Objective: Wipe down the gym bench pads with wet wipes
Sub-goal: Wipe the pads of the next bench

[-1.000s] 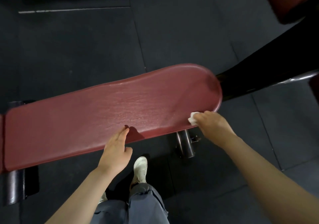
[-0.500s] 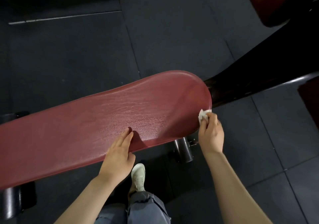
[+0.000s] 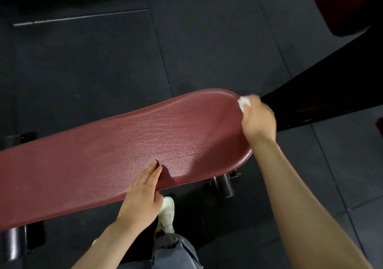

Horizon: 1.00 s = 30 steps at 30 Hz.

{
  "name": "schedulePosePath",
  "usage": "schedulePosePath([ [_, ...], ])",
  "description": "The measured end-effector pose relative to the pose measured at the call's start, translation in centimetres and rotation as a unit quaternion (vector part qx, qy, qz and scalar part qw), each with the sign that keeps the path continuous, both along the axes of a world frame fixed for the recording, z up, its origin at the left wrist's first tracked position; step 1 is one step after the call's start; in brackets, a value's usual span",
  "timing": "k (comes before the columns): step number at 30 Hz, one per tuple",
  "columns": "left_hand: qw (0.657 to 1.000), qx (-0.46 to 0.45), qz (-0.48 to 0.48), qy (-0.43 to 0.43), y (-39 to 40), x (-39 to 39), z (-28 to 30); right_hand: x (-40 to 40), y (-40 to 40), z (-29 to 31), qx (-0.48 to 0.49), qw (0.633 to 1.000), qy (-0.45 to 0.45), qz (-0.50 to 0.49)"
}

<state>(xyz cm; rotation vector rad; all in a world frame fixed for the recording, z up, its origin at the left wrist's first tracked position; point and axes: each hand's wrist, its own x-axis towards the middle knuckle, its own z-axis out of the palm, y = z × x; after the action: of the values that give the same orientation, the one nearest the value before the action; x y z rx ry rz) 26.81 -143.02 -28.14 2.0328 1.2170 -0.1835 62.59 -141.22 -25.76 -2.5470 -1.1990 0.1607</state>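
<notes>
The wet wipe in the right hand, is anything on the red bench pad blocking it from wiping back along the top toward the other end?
Only the left hand: it rests flat on the near edge of the bench pad, about midway. The right hand holds the wet wipe at the rounded far-right end; nothing else visible lies on the pad between.
</notes>
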Motion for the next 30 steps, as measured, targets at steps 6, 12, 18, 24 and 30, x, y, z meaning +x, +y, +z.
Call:
schedulePosePath([
  [6,1.0,-0.006,0.002,-0.013,-0.1,0.0,-0.3,-4.0,-12.1,-2.2,0.038,0.993,0.075,-0.081],
  [12,0.999,-0.004,-0.024,-0.03,0.7,-1.0,-0.6,0.1,-2.0,0.4,0.017,0.999,0.003,0.035],
  [18,0.999,-0.004,-0.026,-0.034,0.8,-1.3,-1.0,-1.7,10.8,0.8,-0.146,0.965,-0.043,0.214],
  [24,0.998,-0.016,-0.045,-0.035,1.3,-2.0,-0.9,-3.2,4.6,-0.3,-0.06,0.987,-0.056,0.136],
  [30,0.998,-0.001,-0.055,-0.04,1.7,-1.9,-0.6,-8.6,-10.9,-0.6,-0.008,0.999,-0.026,0.023],
])
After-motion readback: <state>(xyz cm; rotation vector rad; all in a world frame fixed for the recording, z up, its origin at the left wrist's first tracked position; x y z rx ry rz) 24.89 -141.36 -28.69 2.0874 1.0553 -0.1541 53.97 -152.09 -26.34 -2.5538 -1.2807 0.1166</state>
